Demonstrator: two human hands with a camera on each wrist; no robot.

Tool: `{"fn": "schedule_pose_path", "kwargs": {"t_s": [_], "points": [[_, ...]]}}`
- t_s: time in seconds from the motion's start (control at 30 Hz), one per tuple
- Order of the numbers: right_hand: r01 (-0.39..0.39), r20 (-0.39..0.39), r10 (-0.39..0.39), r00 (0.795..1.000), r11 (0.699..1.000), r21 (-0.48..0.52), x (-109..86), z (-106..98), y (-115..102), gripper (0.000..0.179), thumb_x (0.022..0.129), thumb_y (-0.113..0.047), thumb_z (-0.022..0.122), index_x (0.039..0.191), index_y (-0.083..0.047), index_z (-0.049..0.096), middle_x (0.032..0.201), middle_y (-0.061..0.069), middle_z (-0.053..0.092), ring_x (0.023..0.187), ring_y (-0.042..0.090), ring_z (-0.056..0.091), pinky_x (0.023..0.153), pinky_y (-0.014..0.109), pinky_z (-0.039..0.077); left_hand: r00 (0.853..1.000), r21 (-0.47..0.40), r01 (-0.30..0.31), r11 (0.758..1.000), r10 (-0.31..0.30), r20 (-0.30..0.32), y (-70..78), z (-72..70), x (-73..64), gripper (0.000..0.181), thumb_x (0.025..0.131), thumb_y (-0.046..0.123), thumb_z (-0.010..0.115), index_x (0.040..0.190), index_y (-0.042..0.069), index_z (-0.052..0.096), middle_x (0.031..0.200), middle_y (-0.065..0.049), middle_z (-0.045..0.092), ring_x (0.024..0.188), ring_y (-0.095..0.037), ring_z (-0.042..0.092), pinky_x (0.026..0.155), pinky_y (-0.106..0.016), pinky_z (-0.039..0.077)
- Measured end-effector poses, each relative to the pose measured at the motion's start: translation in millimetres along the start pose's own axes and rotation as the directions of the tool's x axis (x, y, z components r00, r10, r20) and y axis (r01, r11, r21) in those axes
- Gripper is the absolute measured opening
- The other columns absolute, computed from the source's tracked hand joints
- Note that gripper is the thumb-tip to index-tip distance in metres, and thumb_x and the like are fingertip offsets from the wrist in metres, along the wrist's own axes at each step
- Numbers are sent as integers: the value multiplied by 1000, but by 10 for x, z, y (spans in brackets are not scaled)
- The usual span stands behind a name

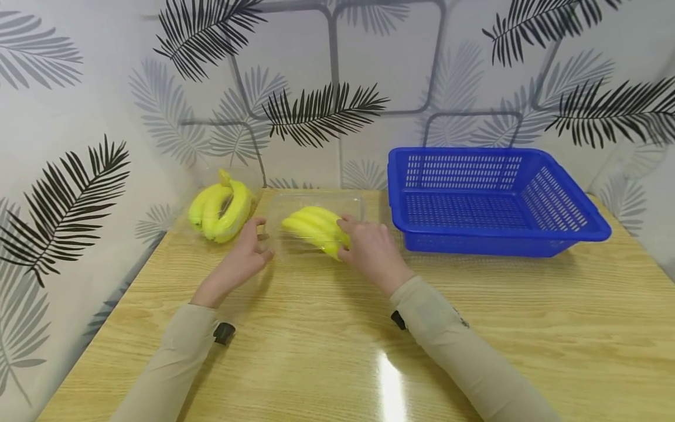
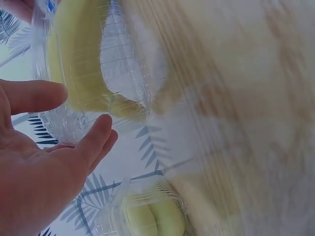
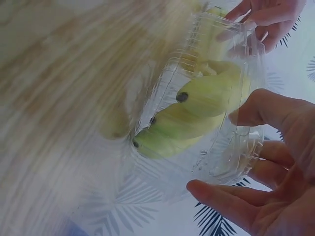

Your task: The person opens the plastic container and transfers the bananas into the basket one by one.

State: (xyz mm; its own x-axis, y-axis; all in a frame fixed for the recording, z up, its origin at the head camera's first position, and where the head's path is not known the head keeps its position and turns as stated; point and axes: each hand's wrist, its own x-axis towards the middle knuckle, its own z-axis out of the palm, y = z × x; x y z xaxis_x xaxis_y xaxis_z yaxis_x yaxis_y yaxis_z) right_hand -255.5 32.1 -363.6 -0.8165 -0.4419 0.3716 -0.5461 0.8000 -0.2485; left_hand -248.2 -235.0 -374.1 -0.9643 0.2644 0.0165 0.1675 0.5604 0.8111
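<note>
A clear plastic box (image 1: 316, 199) with a bunch of yellow bananas (image 1: 316, 225) in it sits on the wooden table between the two hands. My left hand (image 1: 245, 249) is at its left side; in the left wrist view the thumb and fingers (image 2: 98, 137) are spread around the box's edge. Across from it, my right hand (image 1: 374, 249) grips the right side, its thumb against the box wall and its other fingers (image 3: 231, 201) along the outside. Dark banana tips (image 3: 182, 97) show through the plastic in the right wrist view.
To the left stands a second clear box with a bunch of bananas (image 1: 227, 208), close to the left hand. A large blue plastic basket (image 1: 501, 243) stands at the back right. Behind the table (image 1: 295, 351) hangs a white covering (image 1: 316, 158) with a leaf print.
</note>
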Motion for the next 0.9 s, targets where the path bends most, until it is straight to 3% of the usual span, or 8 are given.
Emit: {"fn": "schedule_pose_path", "kwargs": {"t_s": [0.27, 0.47, 0.63, 0.9], "points": [[-18, -62, 14, 998, 998, -66, -24, 55, -31, 53, 85, -26, 79, 132, -10, 62, 136, 9, 59, 56, 21, 59, 40, 26, 32, 1000, 33, -5, 999, 5, -21, -15, 1, 5, 67, 96, 0, 48, 150, -6, 9, 150, -32, 14, 137, -45, 27, 102, -56, 39], [-7, -98, -7, 995, 990, -142, -27, 82, -43, 48, 85, -27, 78, 128, -12, 65, 133, 9, 61, 67, 27, 68, 39, 26, 32, 999, 41, -18, 999, 19, -27, -13, 5, 19, 66, 95, 0, 49, 149, -5, 12, 150, -32, 17, 136, -45, 31, 100, -55, 42], [60, -112, -81, 990, 981, -185, -19, 100, -4, 37, 88, -21, 74, 123, -10, 68, 126, 12, 64, 54, 22, 61, 41, 28, 36, 1000, 20, -13, 1000, 13, -27, -23, 8, 22, 66, 96, 0, 50, 150, -4, 13, 151, -31, 18, 135, -45, 33, 99, -54, 43], [92, -108, -105, 989, 988, -121, 9, 45, 44, 31, 88, -17, 72, 117, -7, 72, 119, 14, 68, 41, 10, 32, 39, 27, 31, 1000, -3, -10, 1000, 10, -27, -6, 13, 19, 67, 94, -2, 53, 149, -4, 14, 150, -32, 20, 133, -45, 38, 99, -53, 44]]}}
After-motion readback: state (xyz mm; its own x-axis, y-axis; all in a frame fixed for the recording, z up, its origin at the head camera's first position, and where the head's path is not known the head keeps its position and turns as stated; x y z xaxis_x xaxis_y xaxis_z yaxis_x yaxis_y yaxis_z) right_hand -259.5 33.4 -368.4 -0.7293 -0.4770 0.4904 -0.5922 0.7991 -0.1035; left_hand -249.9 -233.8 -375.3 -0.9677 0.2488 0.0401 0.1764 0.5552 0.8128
